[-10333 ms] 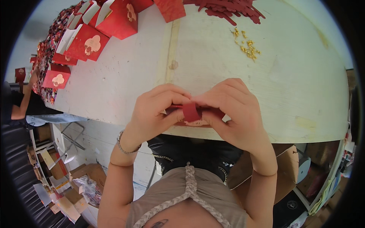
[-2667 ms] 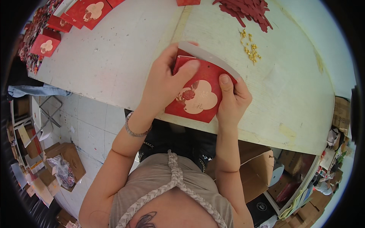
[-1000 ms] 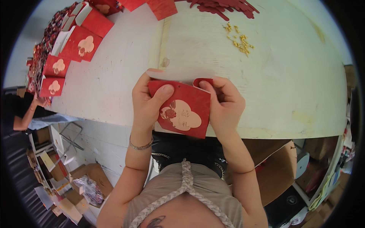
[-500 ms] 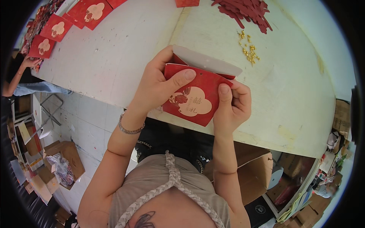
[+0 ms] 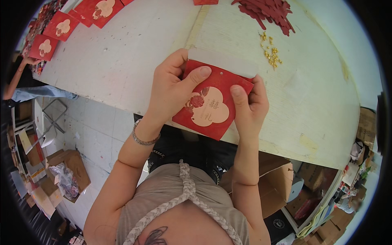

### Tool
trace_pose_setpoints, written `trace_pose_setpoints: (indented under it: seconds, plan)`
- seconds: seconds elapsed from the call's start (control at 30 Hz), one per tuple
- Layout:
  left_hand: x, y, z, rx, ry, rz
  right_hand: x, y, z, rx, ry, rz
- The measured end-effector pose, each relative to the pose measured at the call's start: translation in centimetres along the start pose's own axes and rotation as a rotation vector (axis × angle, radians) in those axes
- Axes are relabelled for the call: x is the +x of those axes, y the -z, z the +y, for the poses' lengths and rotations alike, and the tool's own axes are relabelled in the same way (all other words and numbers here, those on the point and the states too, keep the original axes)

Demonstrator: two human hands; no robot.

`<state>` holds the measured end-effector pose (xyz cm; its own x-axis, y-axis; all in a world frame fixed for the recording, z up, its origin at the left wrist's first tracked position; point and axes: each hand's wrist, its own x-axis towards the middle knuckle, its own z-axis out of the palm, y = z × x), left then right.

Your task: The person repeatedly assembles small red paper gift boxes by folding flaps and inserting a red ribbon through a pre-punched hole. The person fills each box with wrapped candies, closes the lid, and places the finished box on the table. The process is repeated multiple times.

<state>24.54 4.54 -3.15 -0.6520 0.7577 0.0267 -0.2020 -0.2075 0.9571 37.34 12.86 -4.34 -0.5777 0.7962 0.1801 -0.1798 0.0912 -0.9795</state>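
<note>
Both of my hands hold a red paper gift box (image 5: 210,107) over the near edge of the table. Its front bears a cream flower-shaped panel with a dark red rose, and a small hole sits near its upper edge. A pale grey flap (image 5: 222,61) rises behind that edge. My left hand (image 5: 173,87) grips the upper left side, thumb flat on the front and fingers behind. On the right side, my right hand (image 5: 250,104) presses its thumb on the front, fingers curled behind. The back of the box is hidden.
Dark red strips (image 5: 267,14) lie piled at the far right, with small gold pieces (image 5: 270,51) nearer me. More red boxes (image 5: 61,25) line the far left, where another person's hand (image 5: 30,60) touches one. An open cardboard box (image 5: 275,183) stands below the table.
The gap between the red front and the grey flap has closed up, and the red inner sides no longer show. My right hand has moved slightly up along the side.
</note>
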Motion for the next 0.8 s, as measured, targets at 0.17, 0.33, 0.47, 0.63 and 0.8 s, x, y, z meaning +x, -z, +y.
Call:
trace_pose_setpoints:
  seconds: [0.17,0.33,0.47,0.63,0.8]
  plan:
    - [0.4,0.5,-0.2,0.079,-0.053,-0.029,-0.2,-0.5,-0.9,-0.015,-0.131,-0.015]
    - [0.6,1.1,-0.6,0.08,-0.039,-0.051,-0.4,-0.6,0.2,-0.118,-0.021,0.082]
    - [0.6,1.2,-0.5,0.063,-0.023,-0.083,-0.2,-0.7,0.1,-0.048,-0.031,0.09]
    - [0.4,0.8,-0.2,-0.037,-0.031,-0.078,-0.1,-0.4,-0.3,0.252,-0.097,0.06]
    - [-0.4,1.6,-0.7,0.012,-0.137,-0.135,-1.2,0.4,1.4,0.086,0.111,0.018]
